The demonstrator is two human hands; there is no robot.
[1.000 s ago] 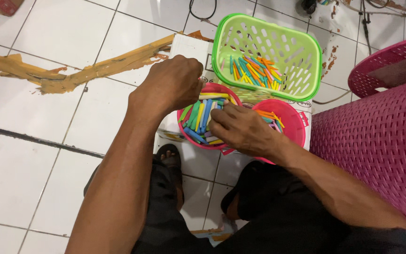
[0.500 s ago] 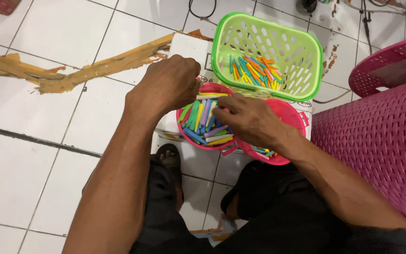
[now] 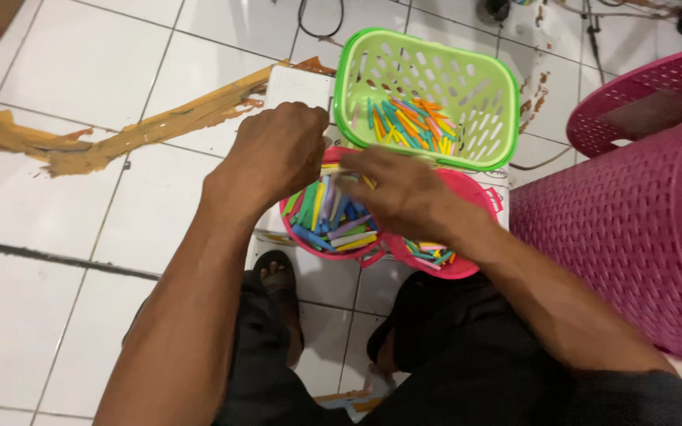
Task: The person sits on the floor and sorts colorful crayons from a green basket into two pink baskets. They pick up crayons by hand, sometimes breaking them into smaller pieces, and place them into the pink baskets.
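My left hand (image 3: 278, 154) is a closed fist over the far rim of a pink bowl (image 3: 297, 229) full of coloured sticks (image 3: 329, 221). A yellow stick end pokes out of the fist on its right side. My right hand (image 3: 404, 193), blurred, lies across both pink bowls. Its fingertips touch the left fist and pinch a pale stick. A second pink bowl (image 3: 467, 264) with a few sticks sits under my right wrist. Behind both stands a green basket (image 3: 357, 59) holding more coloured sticks (image 3: 408, 122).
A white board (image 3: 297, 87) lies under the bowls on the tiled floor. A brown smear (image 3: 120, 138) runs across the tiles at left. Pink woven baskets (image 3: 625, 205) stand close at right. My feet and dark trousers (image 3: 436, 347) are below.
My right hand has moved left from the right pink bowl, across the left bowl, up to my left fist. The left fist has stayed in place.
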